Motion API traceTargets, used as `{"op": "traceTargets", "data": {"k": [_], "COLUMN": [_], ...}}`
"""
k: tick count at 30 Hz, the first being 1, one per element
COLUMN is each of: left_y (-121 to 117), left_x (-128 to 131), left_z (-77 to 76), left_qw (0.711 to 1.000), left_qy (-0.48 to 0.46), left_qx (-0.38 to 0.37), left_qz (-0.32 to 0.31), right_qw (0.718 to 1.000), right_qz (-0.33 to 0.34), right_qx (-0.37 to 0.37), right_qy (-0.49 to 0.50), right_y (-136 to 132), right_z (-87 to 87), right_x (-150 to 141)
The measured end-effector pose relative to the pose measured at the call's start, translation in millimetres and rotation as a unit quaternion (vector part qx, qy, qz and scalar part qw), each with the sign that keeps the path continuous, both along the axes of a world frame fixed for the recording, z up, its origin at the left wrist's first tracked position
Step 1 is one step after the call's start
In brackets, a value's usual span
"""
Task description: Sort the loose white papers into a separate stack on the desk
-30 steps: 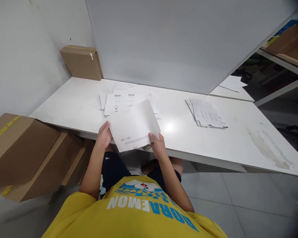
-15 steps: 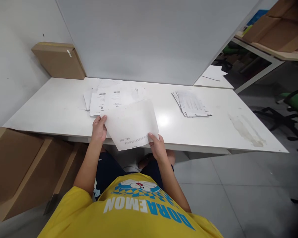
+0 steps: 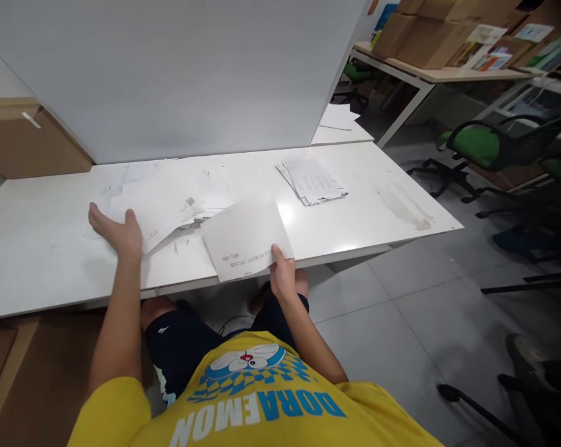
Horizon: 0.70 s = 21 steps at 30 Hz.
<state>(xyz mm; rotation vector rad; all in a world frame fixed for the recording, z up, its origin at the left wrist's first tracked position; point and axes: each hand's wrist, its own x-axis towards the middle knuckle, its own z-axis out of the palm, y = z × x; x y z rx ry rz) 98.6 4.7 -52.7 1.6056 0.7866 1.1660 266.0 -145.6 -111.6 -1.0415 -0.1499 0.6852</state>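
My right hand (image 3: 284, 271) pinches the lower right corner of a white sheet of paper (image 3: 247, 233), thumb on top. Print runs along the sheet's near edge, and it overhangs the desk's front edge. To the left, my left hand (image 3: 117, 233) is open, thumb and fingers spread apart. Beside its thumb, a second sheet with a small QR-like square (image 3: 156, 214) lies raised and curved over a paper pile (image 3: 210, 213). Whether the left hand touches that sheet I cannot tell. Farther right lies a stack of printed papers (image 3: 315, 180), slightly fanned.
The white desk (image 3: 243, 180) meets a tall grey partition (image 3: 182, 74). A cardboard box (image 3: 33, 139) leans at the left, with another open carton (image 3: 51, 372) below. Green office chairs (image 3: 478, 146) and a table of boxes (image 3: 429, 37) are at the right.
My left hand has let go of the printed sheet and moved left to the pile, where a sheet is now raised. My right hand keeps its sheet. The view has turned right.
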Motion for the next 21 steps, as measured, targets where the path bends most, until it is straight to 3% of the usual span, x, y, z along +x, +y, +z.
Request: {"op": "traceTargets", "data": {"k": [6, 11, 14, 16, 21], "left_y": [-45, -55, -54, -55, -80], "left_x": [27, 48, 63, 66, 60], "left_z": [-32.2, -54.2, -55.4, -50.9, -36.6], "left_qw": [0.995, 0.996, 0.997, 0.999, 1.000], "left_qy": [0.091, 0.068, -0.006, -0.016, -0.020], "left_qx": [0.043, -0.013, -0.058, -0.043, 0.011], "left_qz": [-0.024, -0.053, -0.051, -0.023, -0.018], "right_qw": [0.995, 0.977, 0.973, 0.976, 0.980], "right_qz": [-0.072, -0.178, -0.183, -0.157, -0.166], "right_qx": [-0.019, 0.042, 0.083, 0.101, 0.060], "right_qy": [-0.069, -0.108, -0.115, -0.116, -0.095], "right_y": [19, 34, 35, 35, 29], "right_z": [-21.9, -9.4, 2.4, 4.2, -13.6], "right_x": [7, 24, 39, 47, 48]}}
